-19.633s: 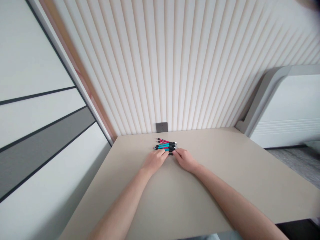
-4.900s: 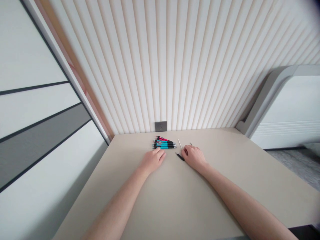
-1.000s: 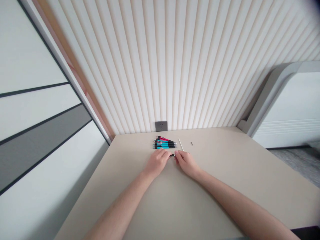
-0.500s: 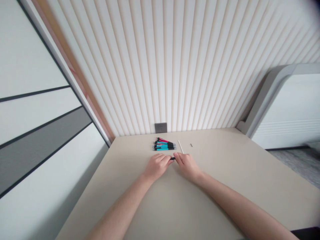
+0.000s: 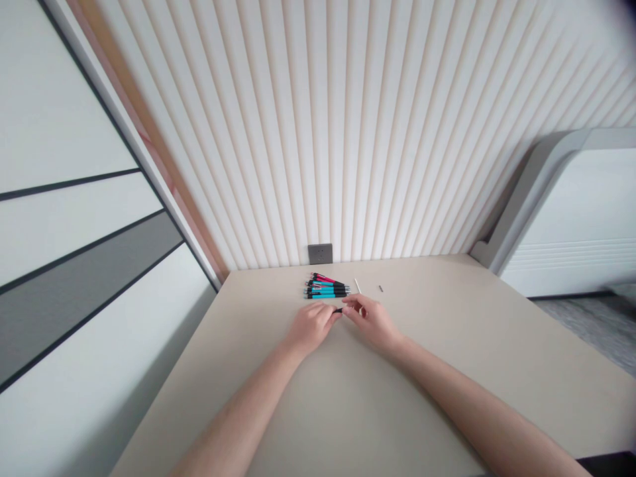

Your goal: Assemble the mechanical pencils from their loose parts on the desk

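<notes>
- We see our two bare hands meeting near the far middle of a beige table (image 5: 447,371), fingertips almost touching each other.
- Our left hand (image 5: 311,326) has its fingers curled in, pinching a small black pen part (image 5: 338,310) whose end pokes out to the right of the fingertips.
- Our right hand (image 5: 372,320) is loosely curled, thumb and forefinger drawn together just beside that black end; we cannot tell whether they grip anything or only touch it.
- The black part is held just above the table surface, between the two hands, and it is too small for us to make out more.
- Just beyond the hands lies a neat row of pens (image 5: 326,288), teal ones with black grips and a pink one at the far side, all lying side by side and pointing right.
- To the right of the row, a thin white refill tube (image 5: 356,285) lies on the table, its near end hidden behind our right fingers.
- A little further right, apart from the tube, sits a tiny dark piece (image 5: 380,289); we cannot tell what it is.
- Behind the pens, a grey wall socket (image 5: 320,253) sits at the foot of a ribbed cream wall (image 5: 348,132).
- At the far right stands a white and grey unit (image 5: 571,218).
</notes>
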A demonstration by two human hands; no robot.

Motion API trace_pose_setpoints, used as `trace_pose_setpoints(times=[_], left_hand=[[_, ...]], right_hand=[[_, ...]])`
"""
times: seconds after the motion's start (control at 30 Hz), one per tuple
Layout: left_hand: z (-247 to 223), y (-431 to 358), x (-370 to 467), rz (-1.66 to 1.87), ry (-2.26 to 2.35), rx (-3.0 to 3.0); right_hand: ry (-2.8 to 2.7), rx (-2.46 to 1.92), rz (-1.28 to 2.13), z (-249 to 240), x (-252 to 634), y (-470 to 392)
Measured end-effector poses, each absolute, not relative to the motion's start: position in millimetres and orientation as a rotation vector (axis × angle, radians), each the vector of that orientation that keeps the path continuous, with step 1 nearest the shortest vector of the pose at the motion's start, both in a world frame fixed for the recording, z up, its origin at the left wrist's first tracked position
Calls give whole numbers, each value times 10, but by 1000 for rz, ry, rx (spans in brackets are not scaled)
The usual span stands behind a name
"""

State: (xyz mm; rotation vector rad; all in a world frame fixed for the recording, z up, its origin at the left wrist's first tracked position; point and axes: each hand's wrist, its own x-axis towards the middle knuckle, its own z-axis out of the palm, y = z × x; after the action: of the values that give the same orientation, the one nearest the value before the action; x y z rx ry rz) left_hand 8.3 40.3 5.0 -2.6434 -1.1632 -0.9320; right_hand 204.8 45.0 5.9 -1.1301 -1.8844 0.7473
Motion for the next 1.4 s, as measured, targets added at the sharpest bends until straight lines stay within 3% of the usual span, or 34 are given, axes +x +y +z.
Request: trace_pose_setpoints(times=[0.53,0.9,1.13,1.4], left_hand=[[51,403,84,-901,-1210,-2644],[42,386,91,-840,-1271,-2610],[35,389,83,-824,-1240,-2617],[38,390,96,-807,-1217,-2633]], right_hand=[[-1612,-1077,1134,-69,1997,530],[-1733,-1023,640,81,2071,476],[-1926,-1549,148,5,2668,883],[-1990,-1843,103,-155,2823,1060]])
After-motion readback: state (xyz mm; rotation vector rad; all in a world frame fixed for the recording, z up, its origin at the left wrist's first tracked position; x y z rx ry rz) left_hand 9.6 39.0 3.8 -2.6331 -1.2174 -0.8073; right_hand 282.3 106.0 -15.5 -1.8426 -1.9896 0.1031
